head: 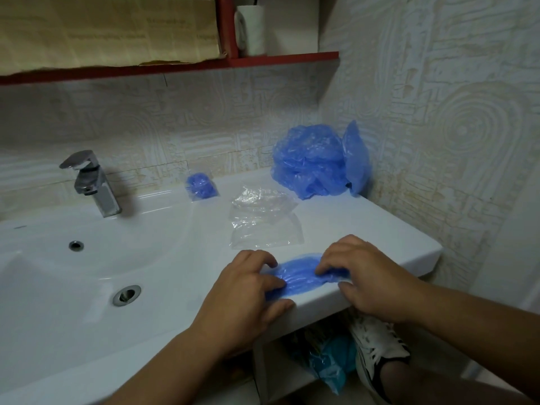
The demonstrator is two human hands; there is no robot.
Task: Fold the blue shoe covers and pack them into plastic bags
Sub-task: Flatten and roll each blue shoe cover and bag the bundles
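1. Left hand [248, 287]: fingers curled, tips on the left end of a blue shoe cover [301, 273], thumb at the front lip of the surface [365, 226]. I read this as a pinch rather than a flat press.
2. Right hand [359, 276]: fingers also curled, tips on the right end of the same cover, thumb below at the lip. Neither hand is open, and both grip the cover.
3. The cover lies stretched flat between the hands along the near edge of the surface. My judgement is that gripping each end keeps the thin film taut, so a fold can be creased cleanly.
4. Clear plastic bags [263, 220] lie just behind the cover, probably put there so the folded piece can go straight in.
5. A packed bag [201, 185] with blue inside stands further back by the wall, apart from the work.
6. A pile of shoe covers [309, 165], unfolded, sits in the back corner against the tiles.
7. The faucet [90, 182] and the basin [87, 287] are to the left.
8. Task state, as I judge it: one bag done, the fold in hand, and most of the pile left.
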